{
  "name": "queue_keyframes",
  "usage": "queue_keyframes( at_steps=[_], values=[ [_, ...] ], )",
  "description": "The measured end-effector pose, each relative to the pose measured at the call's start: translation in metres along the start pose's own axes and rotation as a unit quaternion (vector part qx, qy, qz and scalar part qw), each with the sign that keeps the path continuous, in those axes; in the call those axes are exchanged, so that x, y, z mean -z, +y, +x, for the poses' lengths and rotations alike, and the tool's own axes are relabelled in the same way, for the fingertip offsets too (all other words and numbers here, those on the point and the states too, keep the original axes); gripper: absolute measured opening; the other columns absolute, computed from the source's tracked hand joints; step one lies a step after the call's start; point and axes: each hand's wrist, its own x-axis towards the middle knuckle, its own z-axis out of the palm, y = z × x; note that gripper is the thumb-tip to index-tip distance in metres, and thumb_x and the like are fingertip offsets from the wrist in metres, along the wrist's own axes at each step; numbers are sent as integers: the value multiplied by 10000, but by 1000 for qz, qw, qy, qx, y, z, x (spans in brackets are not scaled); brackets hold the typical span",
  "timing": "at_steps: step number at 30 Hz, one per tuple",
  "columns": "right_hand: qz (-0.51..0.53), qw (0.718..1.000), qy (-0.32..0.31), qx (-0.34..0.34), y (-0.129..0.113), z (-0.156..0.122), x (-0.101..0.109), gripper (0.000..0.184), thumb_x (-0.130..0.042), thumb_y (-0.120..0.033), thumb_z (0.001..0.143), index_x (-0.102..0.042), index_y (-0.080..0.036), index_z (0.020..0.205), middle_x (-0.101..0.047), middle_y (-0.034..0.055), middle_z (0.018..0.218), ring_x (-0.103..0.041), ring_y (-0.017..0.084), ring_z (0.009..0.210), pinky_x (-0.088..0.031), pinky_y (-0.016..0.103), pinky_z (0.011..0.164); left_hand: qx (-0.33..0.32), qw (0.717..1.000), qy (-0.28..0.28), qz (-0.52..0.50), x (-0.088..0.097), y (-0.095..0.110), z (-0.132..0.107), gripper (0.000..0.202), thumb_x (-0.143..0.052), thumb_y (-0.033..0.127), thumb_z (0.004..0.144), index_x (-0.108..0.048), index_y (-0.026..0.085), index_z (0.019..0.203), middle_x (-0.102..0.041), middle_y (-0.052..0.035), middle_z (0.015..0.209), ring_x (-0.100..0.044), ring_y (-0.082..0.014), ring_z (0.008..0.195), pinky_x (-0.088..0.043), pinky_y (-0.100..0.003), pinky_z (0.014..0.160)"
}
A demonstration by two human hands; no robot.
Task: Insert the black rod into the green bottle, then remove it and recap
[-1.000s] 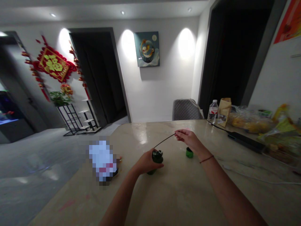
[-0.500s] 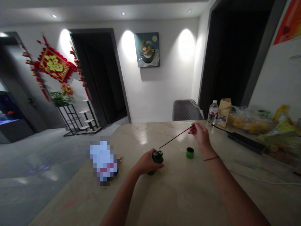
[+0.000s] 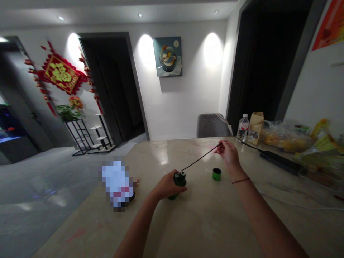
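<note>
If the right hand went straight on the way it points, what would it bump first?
The right hand looks headed for the grey quilted chair past the far edge of the stone counter, though depth is hard to judge.

— How many hands are over the beige stone tabletop (image 3: 204, 222)?
— Two: one left hand (image 3: 169, 185) and one right hand (image 3: 228, 156).
— And the things closest to them?
— One dark green bottle (image 3: 179, 181), one short green cylindrical cap (image 3: 216, 174), one thin black rod (image 3: 201, 157).
— Farther off?
— One clear plastic water bottle (image 3: 243, 128), one brown paper bag (image 3: 256, 128), one gray quilted chair (image 3: 212, 125).
— On the walls?
— One blue-green framed painting (image 3: 167, 56), one red-and-gold hanging ornament (image 3: 61, 73).
</note>
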Motion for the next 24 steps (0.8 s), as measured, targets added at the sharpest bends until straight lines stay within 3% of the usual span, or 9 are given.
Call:
queue_keyframes(
  at_steps=[10,24],
  values=[
    [-14,1000,5,-10,2,0,0,189,-555,-340,660,-517,-156,680,-502,-61,451,-468,62,385,-456,200,414,0,1000,3,9,-1,-1,0,491,-666,441,523,-544,188,926,-625,-32,875,-569,-193,806,-417,-271,701],
    [-154,972,-141,-103,35,-30,-35,244,-562,-387,660,-550,-143,663,-571,-22,498,-490,64,371,-423,188,391,3,1000,-1,3,0,0,1,500,-670,429,516,-537,187,933,-630,-32,876,-566,-190,800,-417,-267,693]
  ],
)
